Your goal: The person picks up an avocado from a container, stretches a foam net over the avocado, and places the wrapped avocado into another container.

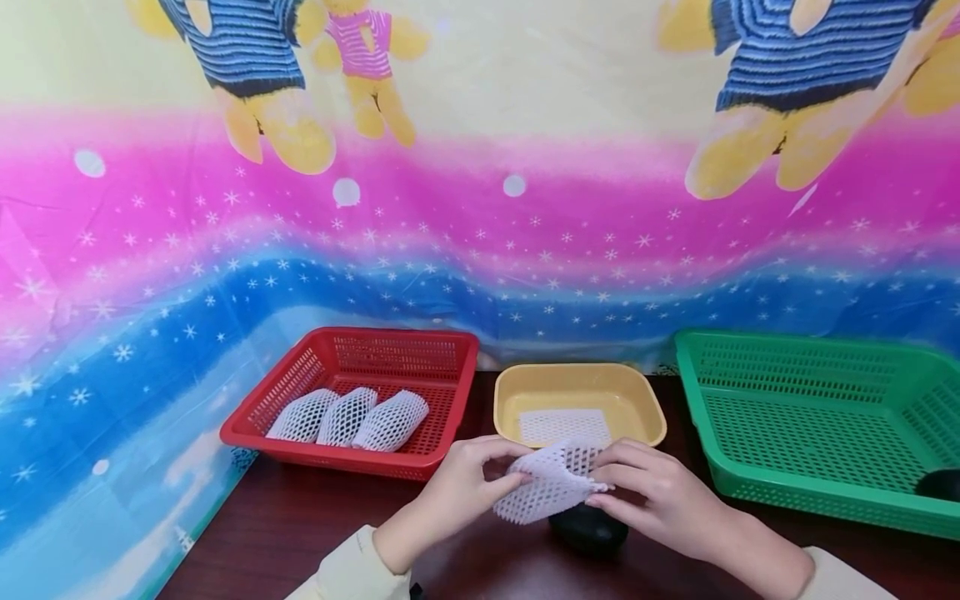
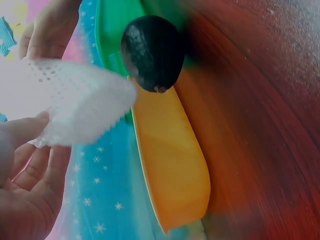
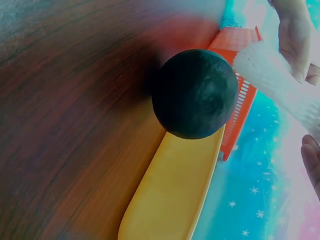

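Observation:
Both hands hold a white foam net sleeve (image 1: 543, 483) above the table, in front of the yellow tray. The left hand (image 1: 465, 483) pinches its left side between thumb and fingers. At its right-hand edge, the right hand (image 1: 663, 500) grips the mesh with thumb and fingertips. Just below the sleeve, a dark avocado (image 1: 591, 533) lies on the table, partly covered by the sleeve in the head view. Its stem nub shows on the avocado (image 2: 154, 55) in the left wrist view. The avocado (image 3: 195, 94) stands apart from both hands in the right wrist view.
A red basket (image 1: 352, 458) on the left holds three net-sleeved pieces (image 1: 390, 421), dark through the mesh. The yellow tray (image 1: 645, 400) behind the hands contains flat white netting (image 1: 562, 423). At right, a green basket (image 1: 825, 500) has a dark object (image 1: 941, 484) inside.

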Demonstrator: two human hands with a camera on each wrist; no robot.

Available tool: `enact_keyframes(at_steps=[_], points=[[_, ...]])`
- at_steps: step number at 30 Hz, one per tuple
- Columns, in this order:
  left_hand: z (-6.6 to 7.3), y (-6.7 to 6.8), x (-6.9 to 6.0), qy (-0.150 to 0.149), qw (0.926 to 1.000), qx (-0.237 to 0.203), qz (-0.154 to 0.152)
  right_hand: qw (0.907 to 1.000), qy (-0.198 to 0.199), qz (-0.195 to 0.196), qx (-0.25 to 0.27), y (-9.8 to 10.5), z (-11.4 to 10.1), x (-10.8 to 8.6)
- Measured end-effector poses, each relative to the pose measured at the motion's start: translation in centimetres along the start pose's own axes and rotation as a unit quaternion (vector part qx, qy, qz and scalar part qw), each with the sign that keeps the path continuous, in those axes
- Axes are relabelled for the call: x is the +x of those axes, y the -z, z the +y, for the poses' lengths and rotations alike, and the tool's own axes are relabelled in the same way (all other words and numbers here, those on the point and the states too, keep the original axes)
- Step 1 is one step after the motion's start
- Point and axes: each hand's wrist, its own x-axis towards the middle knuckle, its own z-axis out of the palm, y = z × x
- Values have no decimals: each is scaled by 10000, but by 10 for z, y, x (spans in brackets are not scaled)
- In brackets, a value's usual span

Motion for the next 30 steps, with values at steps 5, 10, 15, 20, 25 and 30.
enact_keyframes(at_steps=[5,10,15,20,25,30], points=[[-3,4,-1,85,9999,-99,43,9996,-170,-224,-2,5,-1,-3],[-6,10,-2,82,9999,86,1,9979,-418,-497,-5,10,-1,-9],[-9,13,-3,237,9996,130,-65,9965,-531,-639,12,10,1,-17],[-10,8,-3,273,9995,-58,-166,9965,-545,-625,65,5,0,-19],[-4,0,-5,-92,9997,158,-180,9892,-1175,-755,434,0,-6,-12],[0,-5,-9,-498,9980,175,-355,9934,-843,-619,461,-7,-9,-7]])
